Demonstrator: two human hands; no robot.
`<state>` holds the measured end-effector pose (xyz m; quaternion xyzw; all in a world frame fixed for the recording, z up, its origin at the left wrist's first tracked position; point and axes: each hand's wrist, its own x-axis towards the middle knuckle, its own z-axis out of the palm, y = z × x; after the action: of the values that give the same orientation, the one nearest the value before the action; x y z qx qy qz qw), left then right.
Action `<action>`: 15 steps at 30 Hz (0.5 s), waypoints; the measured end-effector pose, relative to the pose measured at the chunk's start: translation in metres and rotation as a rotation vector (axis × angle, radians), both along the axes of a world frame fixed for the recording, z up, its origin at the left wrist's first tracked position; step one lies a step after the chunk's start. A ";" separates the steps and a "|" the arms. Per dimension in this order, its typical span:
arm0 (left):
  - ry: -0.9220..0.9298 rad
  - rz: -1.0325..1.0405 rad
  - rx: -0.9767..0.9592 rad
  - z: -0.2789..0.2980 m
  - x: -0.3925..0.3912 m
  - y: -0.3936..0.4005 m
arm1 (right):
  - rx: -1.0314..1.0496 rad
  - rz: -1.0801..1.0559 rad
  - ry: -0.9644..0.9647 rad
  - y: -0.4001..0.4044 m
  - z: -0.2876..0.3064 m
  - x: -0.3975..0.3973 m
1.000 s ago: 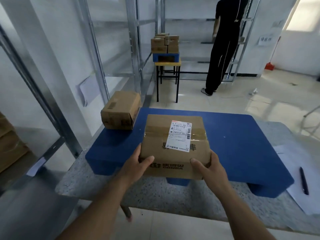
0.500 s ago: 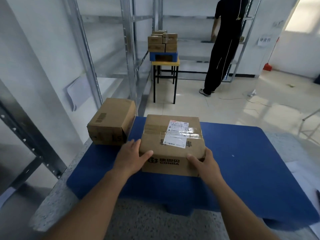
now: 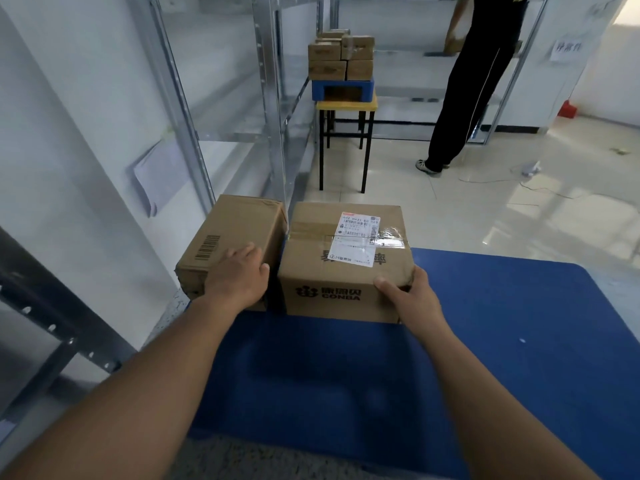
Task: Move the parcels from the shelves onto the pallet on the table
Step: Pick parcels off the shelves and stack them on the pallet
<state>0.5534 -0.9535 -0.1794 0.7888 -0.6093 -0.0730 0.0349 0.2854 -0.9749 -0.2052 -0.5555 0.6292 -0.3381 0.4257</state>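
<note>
Two cardboard parcels stand side by side at the far left of the blue pallet [image 3: 485, 341]. The right one, a labelled parcel [image 3: 343, 271] with a white shipping label and tape on top, sits flat on the pallet. My right hand [image 3: 408, 296] grips its near right corner, thumb on the front edge and fingers round the side. The plain parcel [image 3: 225, 233] with a barcode overhangs the pallet's left edge. My left hand [image 3: 235, 275] rests on its near right corner, fingers laid over the top.
Metal shelving [image 3: 270, 98] runs along the left. At the back a small black-legged table [image 3: 346, 109] bears another blue pallet with several stacked parcels [image 3: 341, 58]. A person in black [image 3: 478, 81] stands at far shelves. The grey speckled table [image 3: 242, 459] shows below the pallet.
The labelled parcel went forward and down onto the pallet beside the plain parcel. My left hand left it and came to rest on the plain parcel.
</note>
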 end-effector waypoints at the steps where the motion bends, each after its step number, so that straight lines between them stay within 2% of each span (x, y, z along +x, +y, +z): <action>1: 0.002 -0.009 -0.007 0.000 0.001 0.000 | -0.002 0.002 0.009 -0.003 0.000 0.002; 15: 0.031 -0.101 -0.023 0.001 0.018 0.002 | 0.009 0.043 0.042 -0.011 0.001 0.022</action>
<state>0.5712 -0.9519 -0.1782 0.7553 -0.6487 -0.0797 0.0496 0.3078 -0.9858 -0.2044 -0.5740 0.6274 -0.3144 0.4219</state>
